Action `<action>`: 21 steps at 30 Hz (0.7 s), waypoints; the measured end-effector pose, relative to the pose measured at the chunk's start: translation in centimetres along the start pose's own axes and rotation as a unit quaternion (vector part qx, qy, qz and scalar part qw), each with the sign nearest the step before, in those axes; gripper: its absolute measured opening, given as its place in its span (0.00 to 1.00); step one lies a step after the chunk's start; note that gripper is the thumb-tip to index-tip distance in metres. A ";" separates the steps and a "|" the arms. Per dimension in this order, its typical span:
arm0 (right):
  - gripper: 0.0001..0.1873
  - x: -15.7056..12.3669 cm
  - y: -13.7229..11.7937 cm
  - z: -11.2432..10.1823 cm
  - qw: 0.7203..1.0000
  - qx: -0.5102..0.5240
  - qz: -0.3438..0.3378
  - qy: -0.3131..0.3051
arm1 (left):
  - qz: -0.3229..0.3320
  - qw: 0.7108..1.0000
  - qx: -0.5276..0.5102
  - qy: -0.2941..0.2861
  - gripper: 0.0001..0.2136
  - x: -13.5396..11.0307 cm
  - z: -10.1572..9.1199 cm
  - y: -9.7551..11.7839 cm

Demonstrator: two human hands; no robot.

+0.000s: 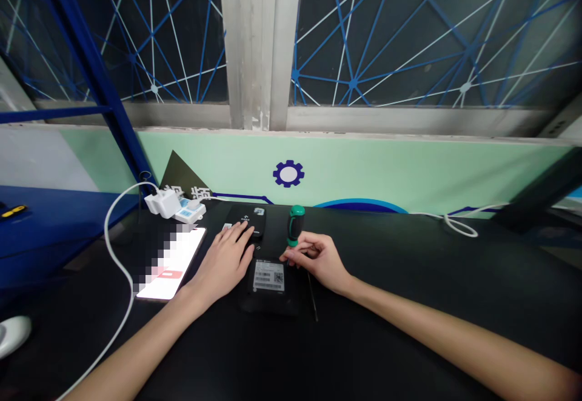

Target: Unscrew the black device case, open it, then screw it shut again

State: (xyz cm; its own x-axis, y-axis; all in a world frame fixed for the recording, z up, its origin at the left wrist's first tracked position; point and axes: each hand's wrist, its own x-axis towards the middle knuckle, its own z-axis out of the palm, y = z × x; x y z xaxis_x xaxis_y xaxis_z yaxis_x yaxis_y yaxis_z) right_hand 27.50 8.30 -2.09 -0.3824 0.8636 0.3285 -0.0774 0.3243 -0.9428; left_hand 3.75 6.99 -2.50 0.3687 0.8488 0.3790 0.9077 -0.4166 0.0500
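Note:
My right hand [318, 258] is closed, fingertips pinched just below the green and black handle of an upright screwdriver [296, 226]. Its tip is hidden behind my fingers, at the upper right corner of a black device [268, 301] with a white printed label. My left hand [230, 258] lies flat with fingers extended; its fingertips rest at a second black box [255, 214] behind, and its thumb is by the device's upper left edge. Tiny light bits [258, 248], too small to name, lie between the box and the device. A thin dark metal rod [313, 301] lies beside the device.
A lit phone [175, 265] lies left of my left hand. Behind it are a white power strip [191, 211] and a white charger plug [162, 203] with a long white cable [113, 255]. A white mouse [14, 335] sits far left. The wall [364, 171] bounds the black table behind.

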 end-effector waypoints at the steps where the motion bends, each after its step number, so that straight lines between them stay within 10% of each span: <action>1: 0.17 0.0 0.0 0.0 1.000 0.001 -0.001 -0.002 | 0.000 1.000 0.000 -0.001 0.21 0.0 0.0 0.0; 21: 0.14 0.0 0.1 -0.2 0.998 -0.023 -0.051 -0.032 | 0.002 1.000 0.001 -0.002 0.21 0.0 0.0 0.0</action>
State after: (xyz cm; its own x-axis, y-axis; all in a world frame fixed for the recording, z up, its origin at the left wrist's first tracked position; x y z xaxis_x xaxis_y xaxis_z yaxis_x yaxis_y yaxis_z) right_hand 27.68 8.39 -2.17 -0.4334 0.7988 0.4173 -0.0780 0.4281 -0.9004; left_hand 3.77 6.99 -2.53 0.3723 0.8487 0.3756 0.9069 -0.4187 0.0473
